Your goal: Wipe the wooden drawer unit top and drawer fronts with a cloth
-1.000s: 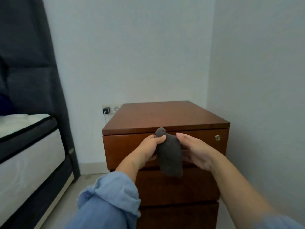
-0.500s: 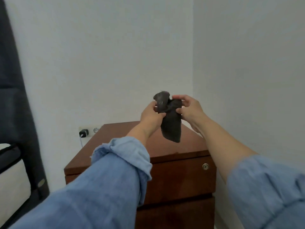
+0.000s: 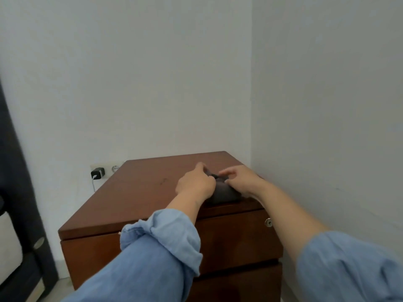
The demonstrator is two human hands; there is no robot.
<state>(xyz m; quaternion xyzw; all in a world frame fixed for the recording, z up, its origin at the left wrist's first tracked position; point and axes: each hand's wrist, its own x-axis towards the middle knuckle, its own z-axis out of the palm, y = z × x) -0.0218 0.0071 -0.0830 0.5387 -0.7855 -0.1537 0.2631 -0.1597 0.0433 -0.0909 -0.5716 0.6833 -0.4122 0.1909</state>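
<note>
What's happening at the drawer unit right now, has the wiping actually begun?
A person in rolled blue sleeves has both hands on a dark cloth lying on the top of the wooden drawer unit, near its front right corner. The left hand and right hand pinch the cloth's upper edge, apparently arranging it. Whether any wiping stroke has been made cannot be told. The drawer fronts below are closed, with neither hand on them.

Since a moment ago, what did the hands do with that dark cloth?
Both hands brought the dark cloth down: half a second ago it hung in the air above the unit, now it lies on the wooden top near the front right edge. The left hand and right hand still grip it at its far end. The drawers stay shut, and the charger stays plugged in.
</note>
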